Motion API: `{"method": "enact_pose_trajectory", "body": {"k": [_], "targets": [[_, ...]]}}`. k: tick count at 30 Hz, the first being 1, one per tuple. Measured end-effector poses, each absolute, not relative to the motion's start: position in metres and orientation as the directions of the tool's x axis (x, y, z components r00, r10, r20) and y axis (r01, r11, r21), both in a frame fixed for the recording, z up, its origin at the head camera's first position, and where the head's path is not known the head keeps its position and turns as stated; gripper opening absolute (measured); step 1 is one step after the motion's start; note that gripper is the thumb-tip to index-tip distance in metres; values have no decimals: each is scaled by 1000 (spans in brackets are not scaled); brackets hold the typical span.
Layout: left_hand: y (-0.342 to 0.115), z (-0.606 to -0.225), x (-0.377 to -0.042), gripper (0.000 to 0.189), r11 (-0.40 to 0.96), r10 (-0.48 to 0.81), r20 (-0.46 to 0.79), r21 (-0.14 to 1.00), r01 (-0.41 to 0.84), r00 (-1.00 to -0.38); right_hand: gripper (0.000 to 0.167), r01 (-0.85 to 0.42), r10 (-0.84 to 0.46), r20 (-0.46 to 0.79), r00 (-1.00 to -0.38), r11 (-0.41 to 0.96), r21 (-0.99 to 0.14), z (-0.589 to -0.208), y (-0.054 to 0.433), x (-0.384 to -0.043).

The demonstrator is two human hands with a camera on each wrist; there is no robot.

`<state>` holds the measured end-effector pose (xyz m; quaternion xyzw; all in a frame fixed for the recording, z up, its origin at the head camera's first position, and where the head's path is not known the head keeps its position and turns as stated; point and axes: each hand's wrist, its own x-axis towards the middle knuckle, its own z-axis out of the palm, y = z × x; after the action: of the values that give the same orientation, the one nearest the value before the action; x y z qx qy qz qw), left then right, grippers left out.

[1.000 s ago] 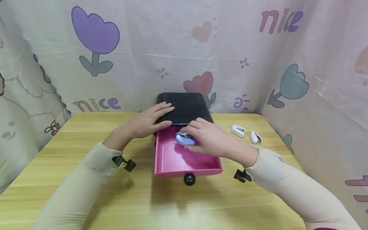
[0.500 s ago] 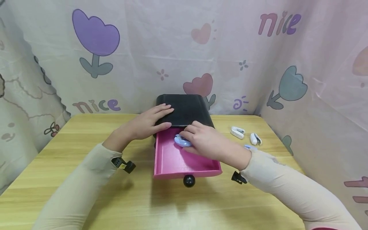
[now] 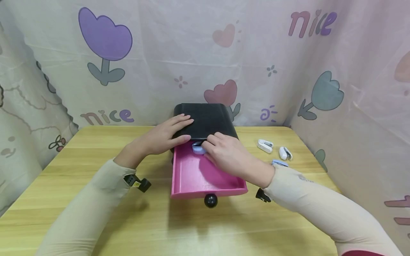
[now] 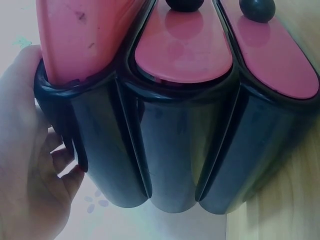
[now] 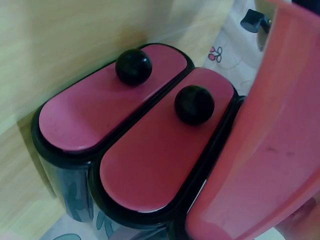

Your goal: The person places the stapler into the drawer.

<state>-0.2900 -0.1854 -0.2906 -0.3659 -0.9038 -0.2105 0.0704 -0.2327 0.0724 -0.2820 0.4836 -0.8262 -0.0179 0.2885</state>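
Observation:
A black cabinet (image 3: pixel 205 121) with three pink drawers stands on the table, and its top drawer (image 3: pixel 192 177) is pulled out. My left hand (image 3: pixel 166 135) rests on the cabinet's top at the left, fingers stretched forward and thumb near the front edge. At the back of the open drawer my right hand (image 3: pixel 225 153) reaches in and pinches a small light blue rounded plastic thing (image 3: pixel 199 148) with a dark gap in it. My fingers hide its right part. In the right wrist view the drawer wall (image 5: pixel 265 150) hides most of that hand.
Two small white plastic things with metal inside, one longer (image 3: pixel 265 145) and one rounder (image 3: pixel 285 153), lie on the table at the right. Another light blue thing (image 3: pixel 280 163) lies beside my right sleeve. Both lower drawers (image 5: pixel 165 145) are closed, each with a black knob (image 5: pixel 194 105).
My right hand has shifted the light blue thing from the rear middle of the drawer farther back toward the cabinet, turning it. My left hand has stayed in place.

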Motion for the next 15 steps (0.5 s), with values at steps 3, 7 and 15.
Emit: {"method": "enact_pose_trajectory", "body": {"k": [3,7,15], "targets": [[-185,-291,-290,65,645,630,276,334,687,-726,10,-780,-797,480,-366,544,309,-282,72,-234],[-184,-289,-291,65,649,627,273,335,683,-729,10,-783,-790,486,-373,550,292,-280,75,-235],[-184,-287,-290,65,656,623,257,343,672,-739,15,-802,-788,443,-427,556,216,-277,85,-232]]}}
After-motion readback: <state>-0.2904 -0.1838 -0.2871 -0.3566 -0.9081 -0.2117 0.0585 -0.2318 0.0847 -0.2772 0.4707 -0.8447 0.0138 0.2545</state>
